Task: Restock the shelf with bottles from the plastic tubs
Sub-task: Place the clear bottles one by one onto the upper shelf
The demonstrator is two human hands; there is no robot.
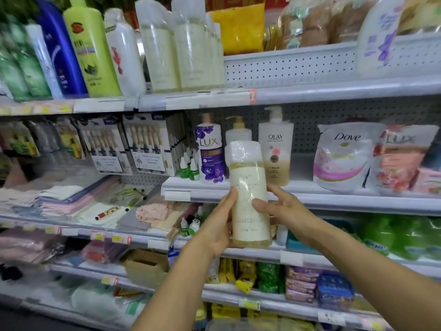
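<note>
- holding a pale bottle [249, 199] upright in front of the shelving, both hands meet on it in the head view, just below the middle shelf [310, 199].
- the left hand [218, 225] wraps the bottle's lower left side from behind and below, its thumb lying up along the left edge of the label.
- the right hand [282, 206] is on the bottle's right side, fingertips curled onto the front of the label, the other fingers spread behind it.
- the bottle is clear with yellowish liquid, a cream label and a plastic wrap over its cap; it tilts slightly to the left at the top.
- behind its top, on the middle shelf, stand a purple lux bottle [210, 151], a small pump bottle [238, 132] and an olay bottle [276, 149]; the held bottle partly hides the pump bottle.
- to the right on that shelf sit a dove pouch [343, 156] and a lux pouch [403, 158], touching.
- on the top shelf [310, 91], two matching wrapped bottles [181, 48] stand side by side, with a green bottle [91, 48] and a blue bottle [59, 51] further left.
- small green-capped vials [189, 167] stand just left of the purple lux bottle.
- no tub can be made out clearly.
</note>
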